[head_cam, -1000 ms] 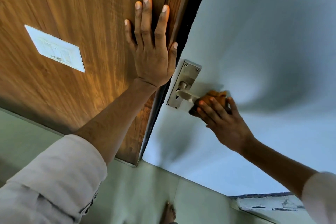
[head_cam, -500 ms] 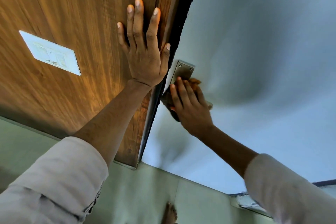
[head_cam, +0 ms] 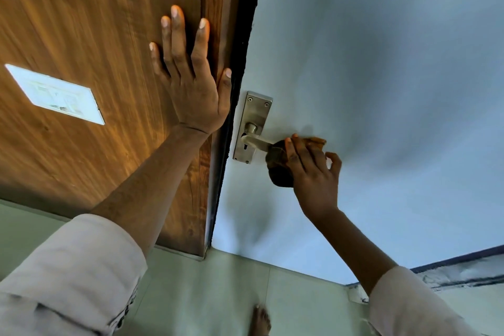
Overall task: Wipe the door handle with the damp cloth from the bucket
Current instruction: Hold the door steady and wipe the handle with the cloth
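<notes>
A steel lever door handle (head_cam: 255, 141) sits on a metal backplate (head_cam: 253, 114) fixed to the pale blue door (head_cam: 368, 90). My right hand (head_cam: 313, 174) is closed around a brown damp cloth (head_cam: 278, 169), wrapped over the outer end of the lever. The lever's inner part and the backplate show bare. My left hand (head_cam: 191, 82) lies flat, fingers spread, against the wooden panel (head_cam: 95, 35) beside the door's edge. No bucket is in view.
A white rectangular plate (head_cam: 54, 94) is set in the wooden panel at the left. Pale green floor tiles (head_cam: 218, 294) lie below, with a bare foot (head_cam: 260, 320) at the bottom edge. A dark gap runs between panel and door.
My right hand with the cloth has slid from over the backplate out to the right along the lever, uncovering the plate. My left hand stays pressed on the wood.
</notes>
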